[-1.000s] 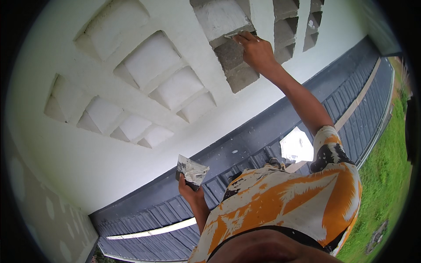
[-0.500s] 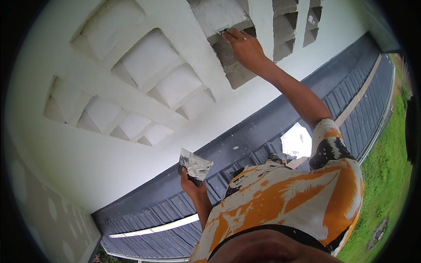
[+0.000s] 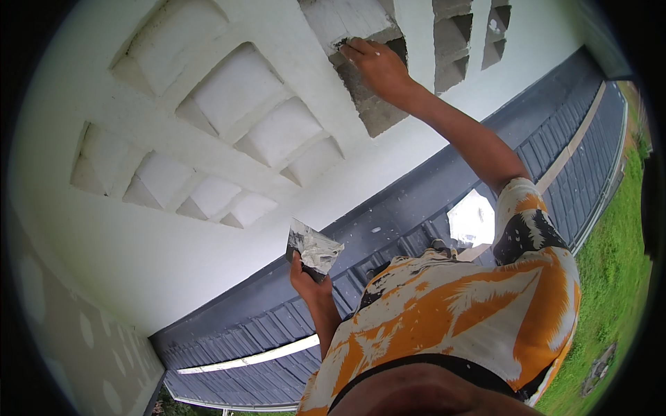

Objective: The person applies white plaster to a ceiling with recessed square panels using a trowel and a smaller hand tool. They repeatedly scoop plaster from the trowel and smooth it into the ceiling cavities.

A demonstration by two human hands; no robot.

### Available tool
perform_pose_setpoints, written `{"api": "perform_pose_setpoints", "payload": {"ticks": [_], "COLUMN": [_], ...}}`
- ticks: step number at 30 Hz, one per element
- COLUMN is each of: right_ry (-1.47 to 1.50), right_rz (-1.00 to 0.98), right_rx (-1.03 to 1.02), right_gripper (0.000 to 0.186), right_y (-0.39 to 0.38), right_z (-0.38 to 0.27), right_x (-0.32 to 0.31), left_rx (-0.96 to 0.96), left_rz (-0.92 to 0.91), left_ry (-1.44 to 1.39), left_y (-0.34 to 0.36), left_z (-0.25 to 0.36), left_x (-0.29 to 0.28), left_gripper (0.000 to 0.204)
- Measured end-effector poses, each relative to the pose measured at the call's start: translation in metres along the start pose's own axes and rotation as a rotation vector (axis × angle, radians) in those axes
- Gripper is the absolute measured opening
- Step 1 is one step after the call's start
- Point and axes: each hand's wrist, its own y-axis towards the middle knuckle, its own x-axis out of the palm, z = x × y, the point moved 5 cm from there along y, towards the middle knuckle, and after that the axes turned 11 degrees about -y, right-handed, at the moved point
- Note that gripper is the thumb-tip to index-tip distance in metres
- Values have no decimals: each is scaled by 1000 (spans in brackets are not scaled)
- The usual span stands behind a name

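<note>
My left hand grips a wide putty knife from below, blade upward. A pale lump of filler lies spread across the blade. Up at the wall, my right hand is closed on a small dark tool, mostly hidden by the fingers. The tool is at the lower edge of a whitened face inside a recessed wall opening. Below that edge, the same opening shows bare grey, rough sides.
Several white-coated recesses lie left in the pale wall; narrower grey openings lie right. Below runs a dark tiled roof with a light strip. A white object rests near my feet. Grass lies beyond the roof edge.
My right hand has moved slightly left and up along the edge of the whitened face. My left hand with the putty knife has shifted slightly up and right.
</note>
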Motion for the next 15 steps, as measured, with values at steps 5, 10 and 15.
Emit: {"api": "perform_pose_setpoints", "payload": {"ticks": [5, 10, 15], "right_ry": [60, 35, -45], "right_rz": [175, 181, 91], "right_rx": [98, 255, 204], "right_gripper": [44, 45, 39], "right_y": [-24, 41, 85], "right_z": [10, 71, 79], "right_x": [-33, -32, -6], "left_rx": [-16, -22, -86], "left_rz": [-9, -75, -100], "left_ry": [-17, -34, -33], "left_y": [9, 1, 8], "left_z": [-4, -3, -15], "left_x": [-11, 22, 30], "left_gripper": [36, 34, 33]}}
